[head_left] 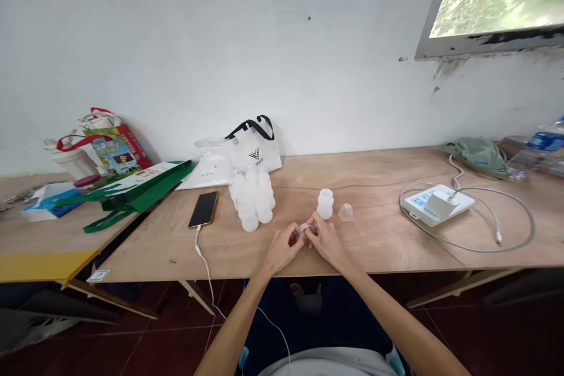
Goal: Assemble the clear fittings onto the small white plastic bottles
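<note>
The left hand (284, 247) and right hand (326, 239) meet close to the front edge of a wooden table (374, 247), thumbs and fingers drawn in to a narrow pinch. Between the fingertips of both is a small, pale ring-like piece (306, 227), its curved rim uppermost; the fingers hide its lower part, so its full form cannot be told. Each hand grips one side of the piece, and the two hands are touching or nearly so.

Just beyond the right hand, a white ribbed bottle (325, 205) stands upright, its neck uncovered. Near it, to the right, a clear domed cap (346, 212) rests on the wood. To the left of the hands and farther back stands a close cluster of similar white bottles (250, 200), with a dark-screened phone (203, 210) beside it, joined to a white cable (200, 251).

Behind the cluster, a white tote bag (264, 157) with black handles leans against the wall (343, 59), next to a white plastic packet (209, 169). A green bag (143, 191) lies at far left. Well apart on the right are a white power strip (434, 208), a looped grey cable (531, 229) and a grey-green pouch (478, 155).
</note>
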The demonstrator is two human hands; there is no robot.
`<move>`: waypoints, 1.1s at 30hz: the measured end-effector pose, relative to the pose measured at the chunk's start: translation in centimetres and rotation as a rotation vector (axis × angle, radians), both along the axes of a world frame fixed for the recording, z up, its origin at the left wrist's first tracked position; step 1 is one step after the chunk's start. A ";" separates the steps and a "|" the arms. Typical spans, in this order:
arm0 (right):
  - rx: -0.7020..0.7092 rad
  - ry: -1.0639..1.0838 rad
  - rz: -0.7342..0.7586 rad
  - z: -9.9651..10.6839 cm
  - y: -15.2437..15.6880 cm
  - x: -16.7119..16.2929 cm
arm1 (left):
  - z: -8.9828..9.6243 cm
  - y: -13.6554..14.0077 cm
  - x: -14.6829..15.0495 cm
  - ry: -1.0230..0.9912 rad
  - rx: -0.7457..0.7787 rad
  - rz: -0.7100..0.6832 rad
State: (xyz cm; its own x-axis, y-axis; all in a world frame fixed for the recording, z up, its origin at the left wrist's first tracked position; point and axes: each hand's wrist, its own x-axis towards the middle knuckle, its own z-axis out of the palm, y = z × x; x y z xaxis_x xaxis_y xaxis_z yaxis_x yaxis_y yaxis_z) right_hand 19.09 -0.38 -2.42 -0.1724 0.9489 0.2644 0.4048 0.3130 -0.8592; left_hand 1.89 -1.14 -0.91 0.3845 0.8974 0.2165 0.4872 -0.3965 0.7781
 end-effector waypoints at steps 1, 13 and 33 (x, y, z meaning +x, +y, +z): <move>-0.002 -0.008 -0.003 0.1 -0.1 -0.1 | -0.1 0.0 0.0 0.000 -0.001 0.001; 0.022 -0.036 -0.036 0.6 -0.3 -0.5 | -0.5 0.5 -0.1 -0.026 -0.030 0.048; -0.029 0.194 0.134 1.3 -0.7 -0.2 | -0.9 1.2 -0.3 -0.223 -0.028 0.129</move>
State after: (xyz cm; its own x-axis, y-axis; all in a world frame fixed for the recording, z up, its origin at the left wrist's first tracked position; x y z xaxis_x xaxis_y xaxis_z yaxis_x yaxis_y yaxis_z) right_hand 18.93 -1.06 -1.12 -0.2462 0.9287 0.2774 0.1877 0.3265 -0.9264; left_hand 1.63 0.08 -1.79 0.2121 0.9426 0.2580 0.3471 -0.3195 0.8818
